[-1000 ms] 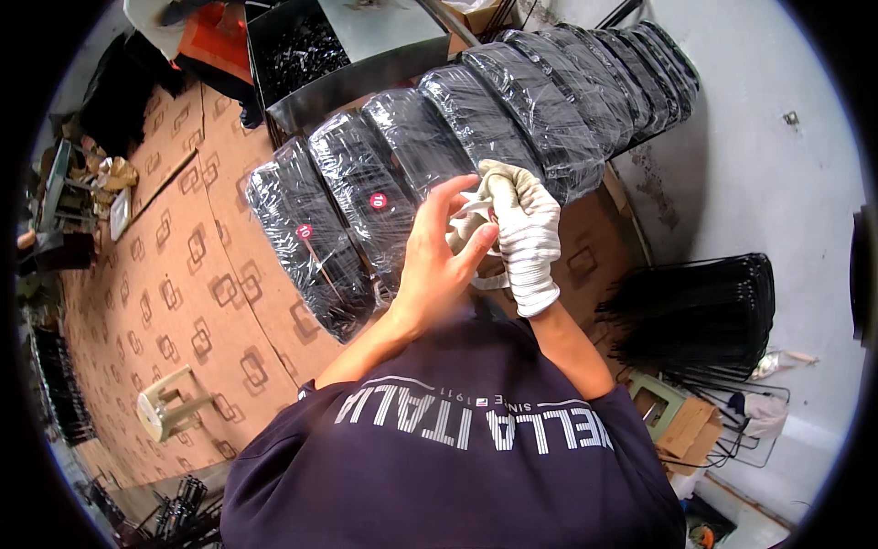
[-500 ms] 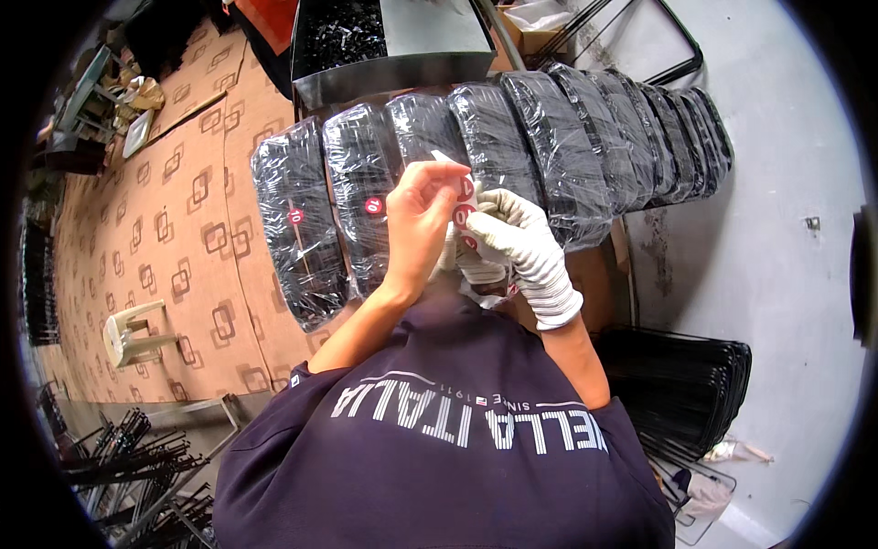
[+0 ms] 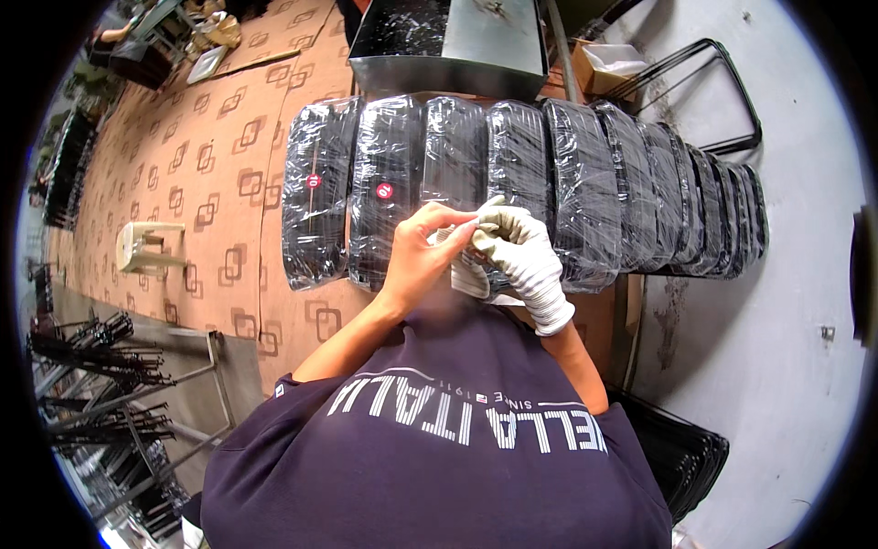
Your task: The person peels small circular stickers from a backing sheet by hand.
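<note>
Near the centre of the clock, the bare left hand [image 3: 421, 261] bends its fingers inward, thumb and forefinger tips pressed together; whether something thin sits between them is too small to tell. At its 3 o'clock, touching those fingertips, the right hand [image 3: 529, 263], in a pale striped knitted glove, curls closed and pinches a loose white strip [image 3: 468, 279], which hangs toward 6 o'clock, partly hidden by the fingers. Beyond both hands, a row of rounded black bundles wrapped in clear plastic film [image 3: 583, 192] runs from 10 through 12 to 2 o'clock. The two bundles at its left end each bear a round red sticker [image 3: 384, 190]. At 12 o'clock stands an open grey metal box [image 3: 448, 75] with small black pieces inside; at 1 o'clock, a brown cardboard box [image 3: 594, 80]. A cream plastic stool [image 3: 137, 247] stands at 9 o'clock, and thin black metal rods [image 3: 91, 352] crowd 8 o'clock
</note>
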`<state>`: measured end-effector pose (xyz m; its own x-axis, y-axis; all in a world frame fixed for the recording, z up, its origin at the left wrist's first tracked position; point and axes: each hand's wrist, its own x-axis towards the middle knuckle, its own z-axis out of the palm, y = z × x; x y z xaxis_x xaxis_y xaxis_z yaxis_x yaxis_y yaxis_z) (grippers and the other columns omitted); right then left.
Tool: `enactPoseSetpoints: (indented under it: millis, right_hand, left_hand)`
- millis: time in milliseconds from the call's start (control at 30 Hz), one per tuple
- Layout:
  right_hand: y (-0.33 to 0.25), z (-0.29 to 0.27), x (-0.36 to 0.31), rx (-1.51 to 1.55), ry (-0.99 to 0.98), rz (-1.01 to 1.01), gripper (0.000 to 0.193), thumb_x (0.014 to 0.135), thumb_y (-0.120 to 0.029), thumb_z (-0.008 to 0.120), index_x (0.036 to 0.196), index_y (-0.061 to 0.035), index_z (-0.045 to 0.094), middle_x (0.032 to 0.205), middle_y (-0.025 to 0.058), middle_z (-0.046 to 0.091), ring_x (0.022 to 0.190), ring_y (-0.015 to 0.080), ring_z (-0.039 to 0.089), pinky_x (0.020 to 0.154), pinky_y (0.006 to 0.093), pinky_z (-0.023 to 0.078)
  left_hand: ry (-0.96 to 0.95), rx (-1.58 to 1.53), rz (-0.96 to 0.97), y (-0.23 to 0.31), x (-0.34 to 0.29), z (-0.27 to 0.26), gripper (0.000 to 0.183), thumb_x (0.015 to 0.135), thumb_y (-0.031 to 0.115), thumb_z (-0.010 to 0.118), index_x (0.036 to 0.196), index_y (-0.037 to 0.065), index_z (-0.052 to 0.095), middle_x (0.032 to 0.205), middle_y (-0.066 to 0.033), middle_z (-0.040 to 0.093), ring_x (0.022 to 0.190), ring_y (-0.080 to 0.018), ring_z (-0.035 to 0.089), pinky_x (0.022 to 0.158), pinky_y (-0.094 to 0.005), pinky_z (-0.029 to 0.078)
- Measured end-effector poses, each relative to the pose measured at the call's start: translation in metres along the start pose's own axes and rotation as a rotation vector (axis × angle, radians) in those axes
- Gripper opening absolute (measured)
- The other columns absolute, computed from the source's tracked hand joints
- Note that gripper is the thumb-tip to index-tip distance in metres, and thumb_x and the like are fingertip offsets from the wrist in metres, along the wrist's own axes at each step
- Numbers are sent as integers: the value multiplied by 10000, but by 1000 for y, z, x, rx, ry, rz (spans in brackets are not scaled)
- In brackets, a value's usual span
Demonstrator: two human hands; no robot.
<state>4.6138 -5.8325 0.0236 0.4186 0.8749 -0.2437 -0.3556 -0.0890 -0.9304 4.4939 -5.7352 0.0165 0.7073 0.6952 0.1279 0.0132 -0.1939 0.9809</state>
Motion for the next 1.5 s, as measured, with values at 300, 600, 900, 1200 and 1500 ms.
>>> enactPoseSetpoints:
  millis: [300, 600, 900, 1200, 1500]
  right_hand:
    - [2, 5, 0, 8, -123, 18, 134, 802, -31, 607, 935, -15, 600, 797, -12, 597, 683, 40, 510, 609, 185, 408]
    - [7, -15, -9, 26, -132, 96, 173, 801, -66, 628, 961, -3, 608, 816, -2, 617, 714, 47, 543, 649, 194, 435]
    - [-28, -31, -48, 282, -17, 15, 168, 784, -29, 650, 928, 20, 581, 819, 64, 632, 687, 84, 604, 616, 205, 517]
    - [-13, -34, -38, 384, 106, 46, 121, 811, -17, 610, 923, -24, 565, 774, 86, 617, 629, 161, 628, 491, 245, 499]
    - [5, -38, -20, 345, 114, 33, 135, 807, -32, 630, 928, -1, 580, 788, 92, 625, 644, 163, 628, 522, 259, 524]
  left_hand:
    - [60, -454, -293, -6, -13, -1, 184, 851, 144, 617, 953, -3, 662, 779, -11, 638, 700, -38, 547, 642, -179, 418]
    - [216, -376, -185, -36, 29, -22, 173, 833, 171, 615, 883, 10, 656, 805, -13, 638, 752, -65, 550, 678, -220, 421]
    - [23, 1018, 618, -101, 93, -5, 57, 752, 93, 638, 788, 58, 611, 838, -75, 568, 842, -237, 536, 742, -348, 427]
    - [-145, 1122, 685, -108, 49, -10, 239, 775, 217, 628, 958, 63, 619, 1073, -63, 556, 1067, -240, 483, 927, -403, 339]
    - [-31, 262, -85, -54, 10, -7, 178, 909, 172, 520, 1016, 58, 605, 967, -62, 617, 937, -137, 546, 843, -269, 396]
